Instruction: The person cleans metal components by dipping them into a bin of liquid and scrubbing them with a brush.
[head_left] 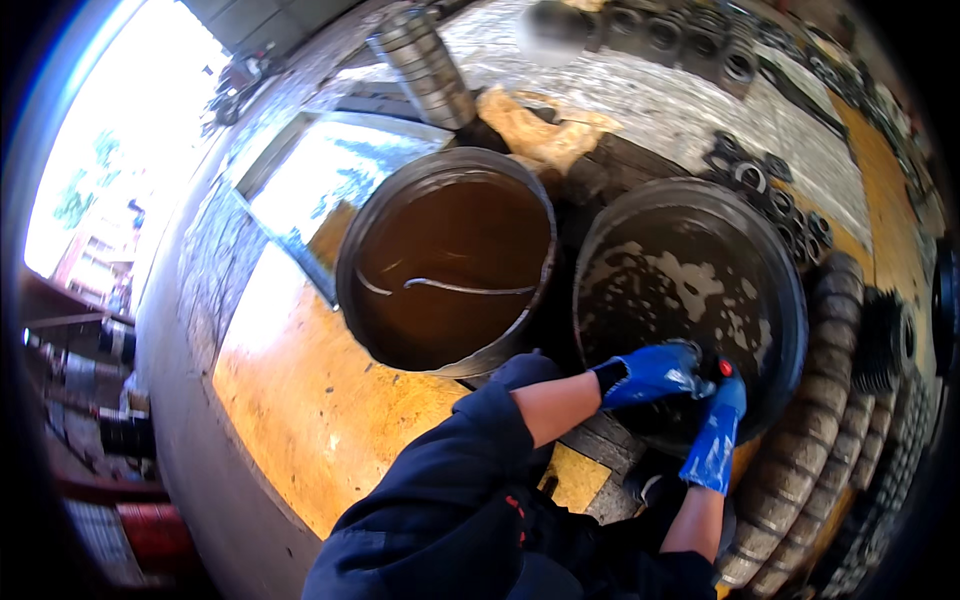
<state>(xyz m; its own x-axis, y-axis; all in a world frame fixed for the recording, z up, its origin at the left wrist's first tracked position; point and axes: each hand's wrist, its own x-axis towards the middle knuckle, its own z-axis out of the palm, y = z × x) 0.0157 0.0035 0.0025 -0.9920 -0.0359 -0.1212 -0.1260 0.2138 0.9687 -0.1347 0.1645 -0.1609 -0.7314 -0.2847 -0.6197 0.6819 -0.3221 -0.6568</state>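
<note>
My left hand (655, 374) and my right hand (722, 414), both in wet blue rubber gloves, come together over the near side of the right drum (793, 290). Dark liquid (640, 285) with patches of pale foam fills that drum. A small red thing (725, 367) shows at the fingertips of my right hand; its kind is too small to tell. The fingers of my left hand curl close beside it, and whatever they hold is hidden. To the left stands a second drum (347, 275) of brown liquid, with a bent metal rod (470, 288) across it.
Stacked metal rings (815, 420) lie in long rows right of the drums. A shallow metal tray (265, 160) holds reflective liquid at the back left. Beyond the drums are a ribbed cylinder (425, 65), a yellowish cloth (540, 130) and several dark rings (750, 178). Yellow sheet (300, 390) covers the floor.
</note>
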